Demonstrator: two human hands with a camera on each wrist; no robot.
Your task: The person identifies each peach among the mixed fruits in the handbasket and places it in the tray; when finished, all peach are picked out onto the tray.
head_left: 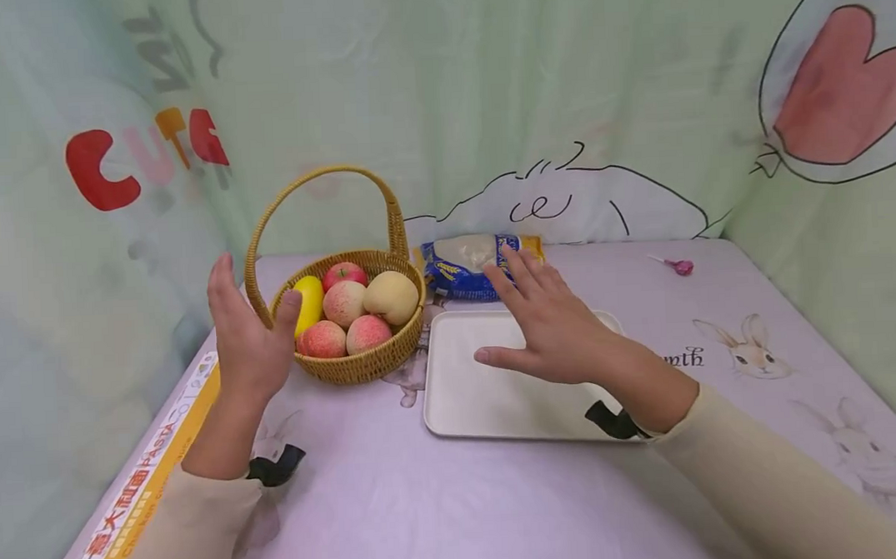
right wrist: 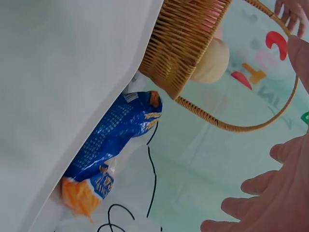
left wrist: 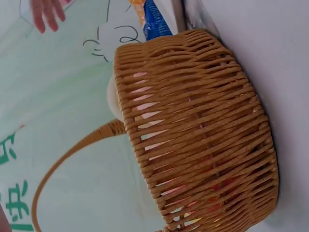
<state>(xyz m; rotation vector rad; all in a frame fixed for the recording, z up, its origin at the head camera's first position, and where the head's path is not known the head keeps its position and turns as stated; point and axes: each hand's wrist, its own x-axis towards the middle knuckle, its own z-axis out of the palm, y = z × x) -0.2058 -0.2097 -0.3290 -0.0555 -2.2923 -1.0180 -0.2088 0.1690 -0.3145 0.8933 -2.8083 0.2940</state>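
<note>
In the head view my left hand [head_left: 251, 346] is raised with straight fingers at the left side of a wicker basket [head_left: 354, 369], overlapping part of its arched handle. The basket holds a yellow fruit [head_left: 310, 302], a red apple [head_left: 345, 274], a pale round fruit [head_left: 391, 298] and several pinkish peaches [head_left: 369, 334]. My right hand [head_left: 551, 325] hovers over a white rectangular tray [head_left: 468, 395], fingers spread and nothing held. Behind the tray lies a blue and yellow plastic bag [head_left: 459, 279] with a clear window. The left wrist view shows the basket's woven side [left wrist: 203, 130] close up.
A long yellow and white pasta box [head_left: 156, 467] lies along the table's left edge. Toward the back right is a pink lollipop [head_left: 678, 266]. Printed curtains [head_left: 424, 80] enclose the table at the back and both sides.
</note>
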